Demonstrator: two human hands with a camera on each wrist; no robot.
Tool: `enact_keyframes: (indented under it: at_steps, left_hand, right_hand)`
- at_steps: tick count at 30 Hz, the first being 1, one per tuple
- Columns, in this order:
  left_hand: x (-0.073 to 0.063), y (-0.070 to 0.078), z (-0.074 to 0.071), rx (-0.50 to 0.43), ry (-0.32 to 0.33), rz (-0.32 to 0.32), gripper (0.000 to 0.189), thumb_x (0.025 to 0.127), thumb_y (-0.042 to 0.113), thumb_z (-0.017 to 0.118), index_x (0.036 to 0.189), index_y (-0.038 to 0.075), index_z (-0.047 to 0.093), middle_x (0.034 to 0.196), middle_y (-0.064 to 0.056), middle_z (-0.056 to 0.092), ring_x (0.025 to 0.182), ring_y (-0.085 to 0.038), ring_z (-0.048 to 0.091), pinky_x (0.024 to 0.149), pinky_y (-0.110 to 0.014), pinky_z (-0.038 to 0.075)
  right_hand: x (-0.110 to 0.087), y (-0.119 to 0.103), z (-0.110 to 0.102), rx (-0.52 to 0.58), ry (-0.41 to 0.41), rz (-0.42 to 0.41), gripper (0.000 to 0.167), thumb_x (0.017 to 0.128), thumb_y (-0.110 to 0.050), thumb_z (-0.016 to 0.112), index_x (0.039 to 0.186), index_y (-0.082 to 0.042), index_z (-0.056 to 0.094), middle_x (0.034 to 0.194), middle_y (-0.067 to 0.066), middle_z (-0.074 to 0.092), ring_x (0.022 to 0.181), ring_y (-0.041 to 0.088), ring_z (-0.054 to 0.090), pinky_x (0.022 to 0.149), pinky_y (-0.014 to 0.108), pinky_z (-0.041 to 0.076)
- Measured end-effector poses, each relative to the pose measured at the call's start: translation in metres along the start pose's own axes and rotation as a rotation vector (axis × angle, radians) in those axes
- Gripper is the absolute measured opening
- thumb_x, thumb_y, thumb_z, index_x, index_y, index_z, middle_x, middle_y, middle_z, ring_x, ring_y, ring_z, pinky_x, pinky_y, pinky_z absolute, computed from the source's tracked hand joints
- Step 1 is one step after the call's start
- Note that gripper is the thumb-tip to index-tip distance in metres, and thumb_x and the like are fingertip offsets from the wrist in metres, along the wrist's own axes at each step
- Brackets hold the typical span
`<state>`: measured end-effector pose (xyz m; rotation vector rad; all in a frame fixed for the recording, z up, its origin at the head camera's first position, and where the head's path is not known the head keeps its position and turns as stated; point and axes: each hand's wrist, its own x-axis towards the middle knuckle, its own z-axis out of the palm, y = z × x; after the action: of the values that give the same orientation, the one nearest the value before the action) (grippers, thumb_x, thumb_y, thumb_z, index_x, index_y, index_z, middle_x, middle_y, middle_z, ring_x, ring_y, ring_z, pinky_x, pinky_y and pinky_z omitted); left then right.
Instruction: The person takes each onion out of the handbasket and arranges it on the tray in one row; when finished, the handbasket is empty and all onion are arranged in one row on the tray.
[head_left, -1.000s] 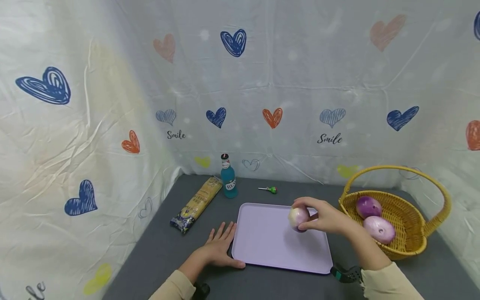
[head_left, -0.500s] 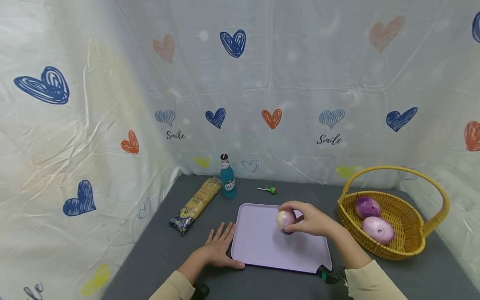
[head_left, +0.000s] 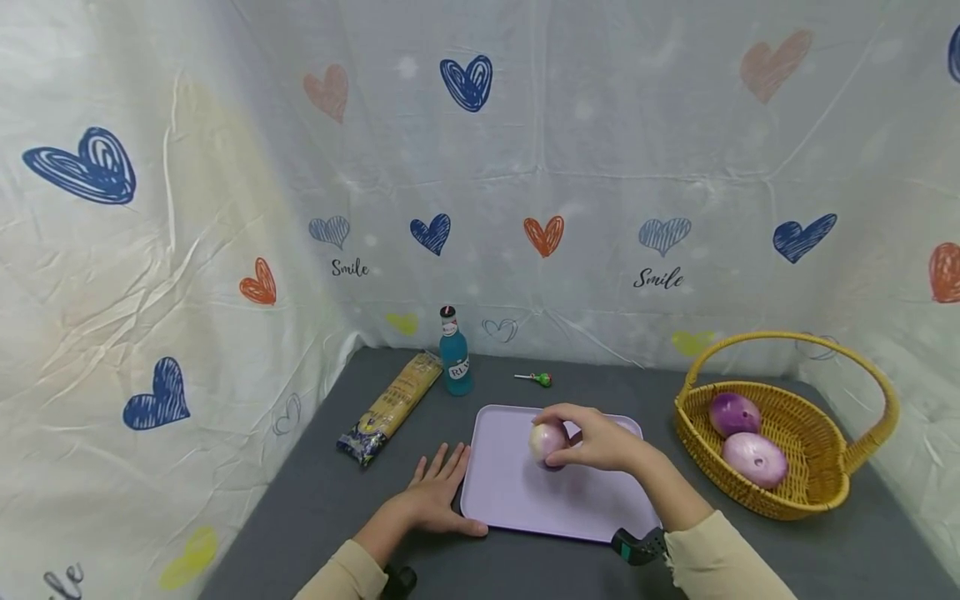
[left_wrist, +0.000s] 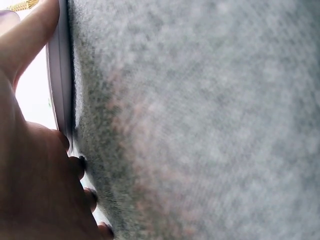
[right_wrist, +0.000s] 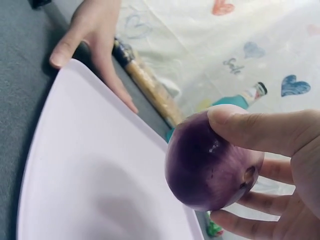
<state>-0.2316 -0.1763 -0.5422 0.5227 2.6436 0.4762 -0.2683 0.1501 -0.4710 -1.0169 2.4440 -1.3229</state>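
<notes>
**An onion [right_wrist: 212, 172] above a tray [head_left: 513, 504]**

The glossy onion is probably behaving as firm, light and slippery, favouring a hold across its girth, where the right hand [head_left: 592, 439] is pinching it. Bare tray is extending beneath, inside a low rim; the left hand [head_left: 437, 503], fingers spread, is touching the near-left corner.

The left wrist view blurs the table [left_wrist: 215, 115]. The tray [right_wrist: 85, 130] runs off the right wrist view's bottom.

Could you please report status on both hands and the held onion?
Right hand gripping onion above tray. Left hand at tray's left edge. No obstruction seen beneath onion.
</notes>
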Motion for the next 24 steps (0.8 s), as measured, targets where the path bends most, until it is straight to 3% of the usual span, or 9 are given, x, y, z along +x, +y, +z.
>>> enact_keyframes:
  at_steps: [8, 24]
  left_hand:
    - [-0.002, 0.004, -0.004, 0.039, -0.009, -0.013, 0.132, 0.070, 0.084, 0.067, 0.164, 0.015, 0.005, 0.171, -0.007, 0.004, 0.157, -0.035, -0.004, 0.121, -0.065, 0.000]
    - [0.000, 0.000, -0.001, 0.033, -0.013, -0.009, 0.132, 0.070, 0.086, 0.065, 0.164, 0.018, 0.004, 0.172, -0.005, 0.001, 0.157, -0.034, -0.006, 0.122, -0.064, -0.001]
  right_hand:
    - [0.009, -0.001, 0.008, 0.019, -0.012, 0.028, 0.054, 0.085, -0.022, 0.083, 0.133, -0.007, 0.062, 0.132, 0.010, 0.061, 0.113, 0.027, 0.057, 0.086, 0.038, 0.059]
    - [0.032, 0.004, 0.029, 0.009, -0.040, 0.050, 0.051, 0.085, -0.024, 0.083, 0.131, -0.015, 0.064, 0.130, 0.005, 0.062, 0.111, 0.022, 0.057, 0.088, 0.039, 0.058]
